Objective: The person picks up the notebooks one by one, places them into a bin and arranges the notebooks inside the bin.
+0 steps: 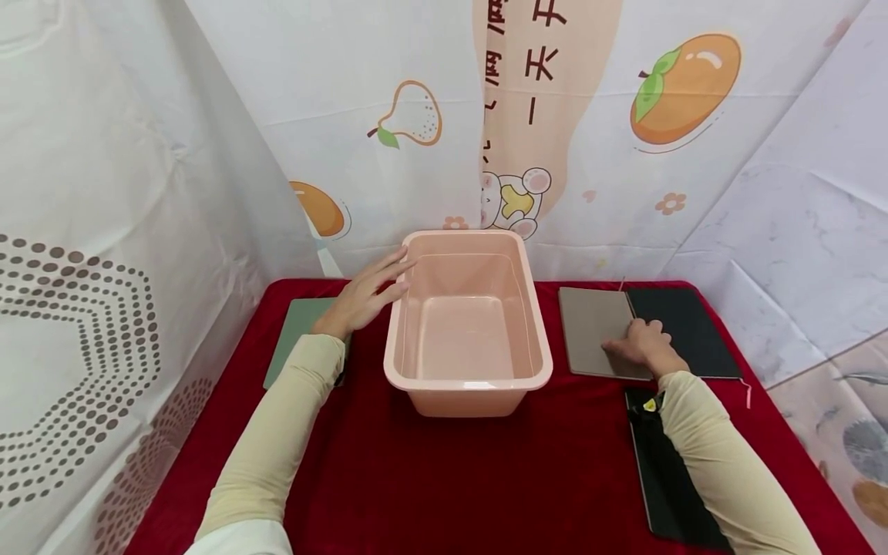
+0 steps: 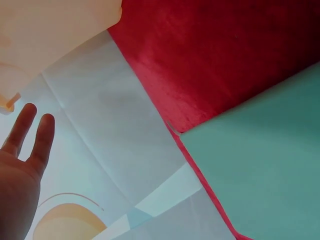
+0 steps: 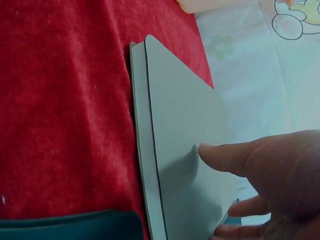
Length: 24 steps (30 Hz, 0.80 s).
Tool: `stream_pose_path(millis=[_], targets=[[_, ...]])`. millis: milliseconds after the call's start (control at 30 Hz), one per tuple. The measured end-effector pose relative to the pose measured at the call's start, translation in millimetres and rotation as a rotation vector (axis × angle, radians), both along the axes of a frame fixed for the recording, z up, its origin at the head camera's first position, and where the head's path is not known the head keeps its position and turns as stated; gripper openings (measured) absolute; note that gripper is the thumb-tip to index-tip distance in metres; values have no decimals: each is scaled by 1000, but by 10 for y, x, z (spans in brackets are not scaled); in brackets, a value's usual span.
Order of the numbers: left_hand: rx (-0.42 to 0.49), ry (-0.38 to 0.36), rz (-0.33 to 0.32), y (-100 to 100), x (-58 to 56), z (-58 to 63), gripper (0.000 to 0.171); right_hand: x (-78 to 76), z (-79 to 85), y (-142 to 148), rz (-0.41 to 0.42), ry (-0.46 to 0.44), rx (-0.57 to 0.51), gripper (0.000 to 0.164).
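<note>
the left hand [image 1: 361, 302] spreads fingers wide at the tub [image 1: 466, 402]; whether the right hand [image 1: 647, 344] holds the grey notebook [image 1: 590, 322], right of it, i cannot tell. a weak pinch could drop the notebook.

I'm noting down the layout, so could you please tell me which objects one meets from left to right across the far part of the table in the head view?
Green notebook → pink basin → grey notebook → far black notebook.
</note>
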<state>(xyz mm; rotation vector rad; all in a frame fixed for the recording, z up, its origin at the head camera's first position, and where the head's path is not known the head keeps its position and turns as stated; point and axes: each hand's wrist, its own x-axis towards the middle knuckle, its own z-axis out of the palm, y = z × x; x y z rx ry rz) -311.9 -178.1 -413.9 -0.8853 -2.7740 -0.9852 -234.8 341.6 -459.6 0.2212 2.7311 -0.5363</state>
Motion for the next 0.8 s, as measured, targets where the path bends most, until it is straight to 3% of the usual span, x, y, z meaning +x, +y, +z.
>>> stream_pose_path(millis=[200, 800], targets=[[-13, -6, 21, -24, -5, -18, 58, 17, 14, -96, -63, -57, -11, 95], [6, -13, 10, -12, -14, -53, 56, -104, -2, -101, -213, -54, -20, 112]])
